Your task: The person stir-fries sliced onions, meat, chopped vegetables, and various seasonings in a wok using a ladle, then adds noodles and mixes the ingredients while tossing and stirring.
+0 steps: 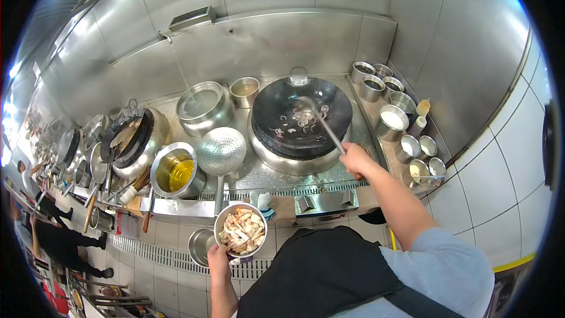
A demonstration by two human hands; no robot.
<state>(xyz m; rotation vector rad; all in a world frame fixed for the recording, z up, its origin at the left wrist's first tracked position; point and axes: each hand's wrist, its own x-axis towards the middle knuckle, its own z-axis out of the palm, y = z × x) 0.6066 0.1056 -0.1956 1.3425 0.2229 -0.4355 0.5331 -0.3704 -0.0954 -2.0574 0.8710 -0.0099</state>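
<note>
A black wok (282, 97) sits on the round burner, with sliced reddish pieces (303, 119) in its middle. My right hand (356, 161) is closed round the handle of a metal ladle (329, 131), whose bowl rests among the pieces. Low in the view, my left hand (219, 259) grips the rim of a bowl (220, 224) filled with pale, brown-edged chopped pieces (242, 231). This bowl is in front of the stove's edge, below a perforated strainer (221, 151).
Left of the strainer stands a pot of yellow oil (178, 171). Behind are a lidded pot (202, 103) and a small pot (244, 89). Seasoning containers (393, 121) line the right shelf. Another wok (126, 135) stands left. Co-workers (59, 241) are at the far left.
</note>
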